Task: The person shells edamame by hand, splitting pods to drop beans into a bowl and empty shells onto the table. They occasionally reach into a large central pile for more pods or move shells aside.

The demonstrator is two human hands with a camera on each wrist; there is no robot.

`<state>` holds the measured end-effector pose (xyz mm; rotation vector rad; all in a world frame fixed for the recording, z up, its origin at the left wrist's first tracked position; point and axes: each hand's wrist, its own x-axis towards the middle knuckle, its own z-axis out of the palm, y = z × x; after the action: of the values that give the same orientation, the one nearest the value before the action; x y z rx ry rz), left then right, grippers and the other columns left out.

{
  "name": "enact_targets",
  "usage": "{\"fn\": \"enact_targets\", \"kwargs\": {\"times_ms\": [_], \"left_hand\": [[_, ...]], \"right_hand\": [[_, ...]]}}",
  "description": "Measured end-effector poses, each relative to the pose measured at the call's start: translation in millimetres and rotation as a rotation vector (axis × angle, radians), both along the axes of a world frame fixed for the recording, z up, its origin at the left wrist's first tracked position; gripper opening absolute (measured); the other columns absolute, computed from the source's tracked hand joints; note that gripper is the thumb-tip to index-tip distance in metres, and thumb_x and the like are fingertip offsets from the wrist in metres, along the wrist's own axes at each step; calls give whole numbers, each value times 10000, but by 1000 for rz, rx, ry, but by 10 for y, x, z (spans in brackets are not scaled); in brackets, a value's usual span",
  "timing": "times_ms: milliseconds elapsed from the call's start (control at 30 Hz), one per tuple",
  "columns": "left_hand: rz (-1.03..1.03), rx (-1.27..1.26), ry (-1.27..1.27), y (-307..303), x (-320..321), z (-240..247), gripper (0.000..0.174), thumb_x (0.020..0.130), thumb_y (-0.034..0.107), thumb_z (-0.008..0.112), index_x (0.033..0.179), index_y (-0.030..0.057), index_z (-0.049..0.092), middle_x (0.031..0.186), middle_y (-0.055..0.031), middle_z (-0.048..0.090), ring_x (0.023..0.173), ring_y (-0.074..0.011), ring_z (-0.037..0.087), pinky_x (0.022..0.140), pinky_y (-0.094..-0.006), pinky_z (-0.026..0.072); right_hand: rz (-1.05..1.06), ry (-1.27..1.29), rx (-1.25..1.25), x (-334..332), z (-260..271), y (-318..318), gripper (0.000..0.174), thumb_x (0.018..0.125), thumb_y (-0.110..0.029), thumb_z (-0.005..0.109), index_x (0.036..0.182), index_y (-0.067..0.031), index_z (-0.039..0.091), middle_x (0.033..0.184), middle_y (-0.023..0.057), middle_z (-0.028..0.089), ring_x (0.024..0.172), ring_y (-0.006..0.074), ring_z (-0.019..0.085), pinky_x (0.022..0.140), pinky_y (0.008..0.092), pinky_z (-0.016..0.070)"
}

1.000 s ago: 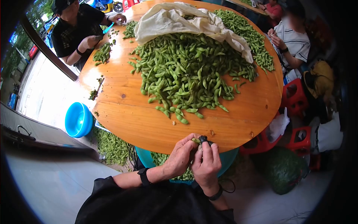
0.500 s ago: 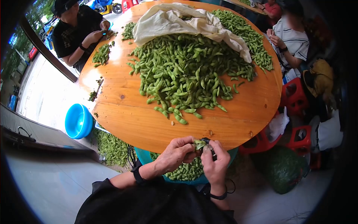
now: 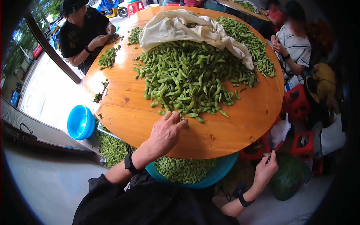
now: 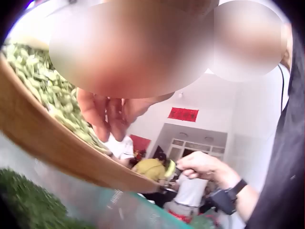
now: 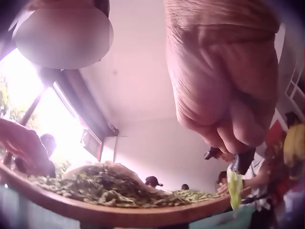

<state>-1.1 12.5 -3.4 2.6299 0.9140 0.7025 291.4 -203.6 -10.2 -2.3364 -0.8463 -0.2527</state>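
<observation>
The left hand (image 3: 165,133) reaches over the wooden table, its fingertips bent down at the near edge of the green pod pile (image 3: 183,82). In the left wrist view the fingers (image 4: 112,114) point down beside the pods (image 4: 52,90); whether they touch one is hidden. Out past the table's right front edge, the right hand (image 3: 265,170) grips a small dark tool (image 3: 269,157). The right wrist view has that dark piece (image 5: 243,161) under the curled fingers, with a light green pod or husk (image 5: 235,190) hanging at its tip.
A teal basin (image 3: 225,170) of shelled beans stands below the table's front edge. Cream cloth (image 3: 180,28) covers the back of the pile. Red stools (image 3: 296,101) and a dark green bag (image 3: 288,178) are at right, a blue basin (image 3: 80,122) at left. Two people sit across.
The hands were together over the basin, working at a pod. They have parted: the left moved forward to the pile's near edge, the right moved out to the right with the tool.
</observation>
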Motion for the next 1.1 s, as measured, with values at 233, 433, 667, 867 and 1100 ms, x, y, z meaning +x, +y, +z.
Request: {"fn": "enact_targets", "kwargs": {"times_ms": [233,433,667,867,1100], "left_hand": [[-20,59,-78,0,55,-105,288,800,9,628,1078,83,641,998,-100,567,900,-280,583,713,-382,505],[-139,-661,-397,-290,64,8,160,870,109,704,979,41,608,699,-62,596,608,-135,580,583,-305,486],[-166,-1136,-766,-426,80,-195,82,933,48,658,982,19,599,836,9,635,767,-39,591,629,-216,495],[-73,-1397,-784,-500,79,-252,102,925,22,660,1005,-5,602,837,-29,672,791,-69,649,687,-235,557],[-27,-1289,-890,-611,165,-200,99,906,13,682,939,1,590,805,-42,670,738,-84,653,631,-238,552]], "right_hand": [[334,202,188,-696,-27,359,248,910,-6,566,1135,70,638,809,99,666,654,148,605,600,299,485],[732,963,313,-1312,64,718,245,945,4,547,1166,83,615,677,-28,507,518,19,427,451,195,346],[666,1249,346,-1411,-24,773,285,960,-7,538,1221,107,562,683,-33,473,528,18,404,451,196,317],[677,1437,418,-1423,12,747,234,973,-21,521,1167,96,579,667,-39,450,519,19,367,445,199,290],[703,1529,409,-1360,9,761,187,978,-32,519,1117,70,593,669,-40,443,520,24,357,451,197,290]]}}
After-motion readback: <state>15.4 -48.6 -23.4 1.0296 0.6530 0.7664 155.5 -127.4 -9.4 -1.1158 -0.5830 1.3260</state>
